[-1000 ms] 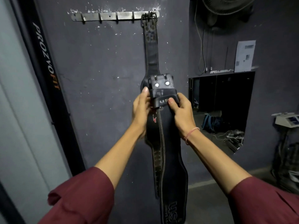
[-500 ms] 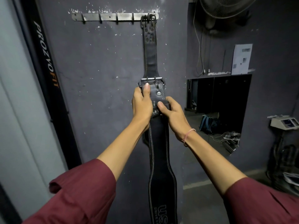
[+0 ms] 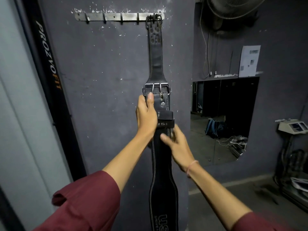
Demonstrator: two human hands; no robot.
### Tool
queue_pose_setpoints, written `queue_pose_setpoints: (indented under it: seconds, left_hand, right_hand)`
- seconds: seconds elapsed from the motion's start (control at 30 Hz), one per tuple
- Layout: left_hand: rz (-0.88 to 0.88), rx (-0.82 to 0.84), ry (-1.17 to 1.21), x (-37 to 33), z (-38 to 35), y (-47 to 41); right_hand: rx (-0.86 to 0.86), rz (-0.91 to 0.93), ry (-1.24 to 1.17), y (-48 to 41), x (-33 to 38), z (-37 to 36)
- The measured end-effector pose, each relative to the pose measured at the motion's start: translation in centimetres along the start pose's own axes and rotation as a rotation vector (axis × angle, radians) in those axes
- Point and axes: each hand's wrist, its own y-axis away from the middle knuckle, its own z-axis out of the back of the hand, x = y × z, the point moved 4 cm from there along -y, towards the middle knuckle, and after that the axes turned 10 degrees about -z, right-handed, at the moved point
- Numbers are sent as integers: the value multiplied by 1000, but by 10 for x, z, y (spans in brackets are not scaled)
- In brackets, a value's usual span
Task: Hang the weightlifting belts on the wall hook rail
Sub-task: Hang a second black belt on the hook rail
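Note:
A metal hook rail (image 3: pixel 113 16) is fixed high on the dark wall. One black leather belt (image 3: pixel 156 52) hangs by its buckle from the rail's rightmost hook. I hold a second black belt (image 3: pixel 162 160) upright in front of it, its silver buckle (image 3: pixel 155 88) at the top. My left hand (image 3: pixel 146 116) grips this belt just below the buckle, thumb on the front. My right hand (image 3: pixel 176 144) is lower on the belt's right edge, blurred, fingers loosely spread against the strap.
Several hooks on the rail's left part (image 3: pixel 104 20) carry nothing. A black frame marked PROZVOFIT (image 3: pixel 50 64) stands left of the wall. To the right are a mirror (image 3: pixel 223 120), a wall fan (image 3: pixel 233 9) and a small machine (image 3: pixel 293 127).
The held belt has been turned flat and raised, with its buckle now uppermost. My right hand has slid down from the belt's loops to the strap below.

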Motion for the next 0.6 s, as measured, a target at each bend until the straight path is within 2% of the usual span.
queue_pose_setpoints:
  seconds: [0.1, 0.23, 0.43, 0.6]
  left_hand:
    - [-11, -7, 40, -5, 3, -1]
    - [-39, 9, 71, -9, 8, -2]
    - [-42, 31, 108, -4, 16, 1]
    - [-35, 10, 140, 6, 25, 1]
  right_hand:
    - [-9, 56, 70, -15, 34, -3]
    - [59, 25, 78, -19, 45, -11]
    - [-172, 149, 98, -30, 71, -18]
    - [-267, 193, 116, -45, 79, -36]
